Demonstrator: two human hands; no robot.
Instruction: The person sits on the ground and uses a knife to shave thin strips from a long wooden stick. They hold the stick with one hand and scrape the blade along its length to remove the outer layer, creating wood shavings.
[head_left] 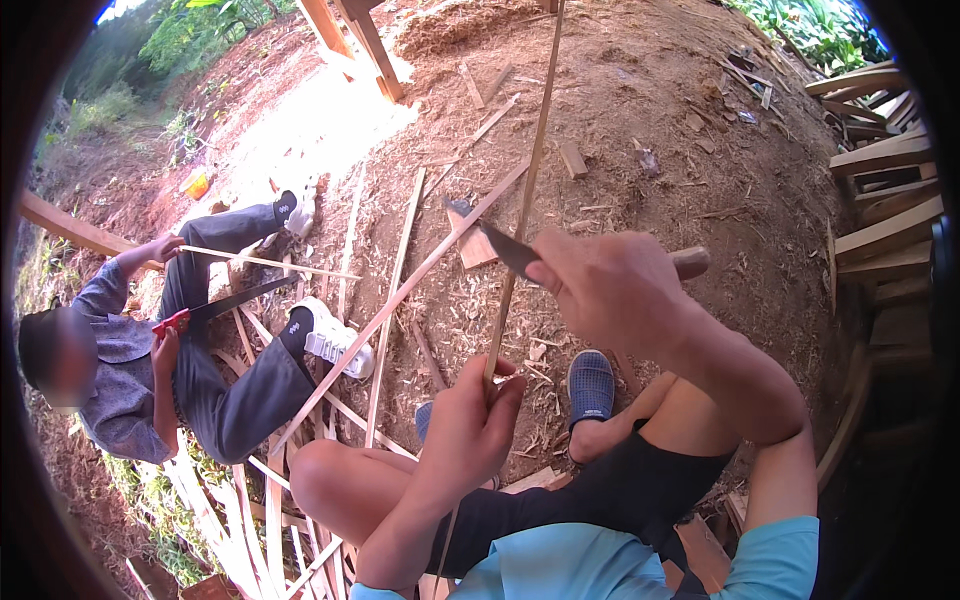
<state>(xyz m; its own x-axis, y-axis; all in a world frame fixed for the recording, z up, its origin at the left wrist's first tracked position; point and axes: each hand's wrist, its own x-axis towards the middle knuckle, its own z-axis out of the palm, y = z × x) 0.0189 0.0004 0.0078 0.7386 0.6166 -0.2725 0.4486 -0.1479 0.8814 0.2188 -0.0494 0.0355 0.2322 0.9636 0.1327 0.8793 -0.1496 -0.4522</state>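
My left hand (468, 428) is closed around a long, thin wooden strip (541, 110), which runs from near my lap up past the top of the view. In my right hand (612, 290) is a knife (512, 252); its wooden handle sticks out behind the fist. The dark blade lies across the strip, above my left hand, and appears to touch it. A wider pale wooden batten (400, 298) slants behind the blade, over a short wood block (477, 250) on the ground. My fingertips on the knife are partly hidden.
At left a seated person (125, 370) holds a thin strip (270, 262) and a red-handled long blade (242, 297). Loose strips (270, 520) lie between us. Stacked timber (890, 200) lines the right side. Wood shavings (500, 395) litter the dirt around my feet.
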